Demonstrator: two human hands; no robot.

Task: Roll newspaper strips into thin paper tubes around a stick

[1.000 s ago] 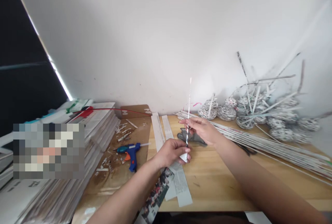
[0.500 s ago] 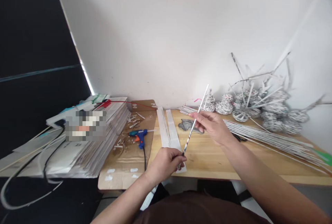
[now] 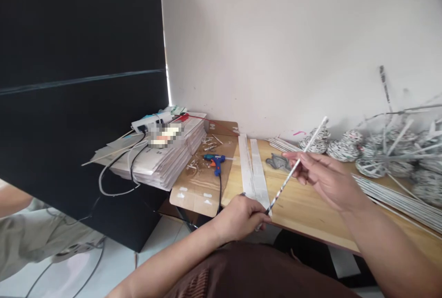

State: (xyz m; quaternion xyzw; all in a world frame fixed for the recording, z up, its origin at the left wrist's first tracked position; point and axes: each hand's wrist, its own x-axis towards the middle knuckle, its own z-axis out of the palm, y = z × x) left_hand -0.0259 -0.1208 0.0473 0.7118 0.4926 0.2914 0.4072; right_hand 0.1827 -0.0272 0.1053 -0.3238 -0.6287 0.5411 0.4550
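A thin rolled paper tube point(image 3: 285, 184), white with dark printed patches, slants up and to the right in front of me. My left hand point(image 3: 247, 217) is closed round its lower end, where a dark tip shows by the thumb. Higher up, my right hand point(image 3: 321, 176) pinches the tube between thumb and fingers, the upper end sticking out past them. Beneath the tube lie flat white paper strips point(image 3: 247, 164) on the wooden table point(image 3: 300, 213). A crumpled grey cloth-like piece point(image 3: 278, 162) rests just behind my right hand.
A blue glue gun point(image 3: 217, 163) lies on cardboard point(image 3: 196, 201) with paper scraps. Left of it stands a tall paper stack point(image 3: 186, 155) with cables and a power strip. Woven paper shapes point(image 3: 343, 147) and long paper tubes point(image 3: 397, 199) lie right. Another person's leg point(image 3: 31, 242) shows lower left.
My view has turned left, so the table sits further right and another person's leg shows at lower left. Both hands still hold the paper tube in much the same grip.
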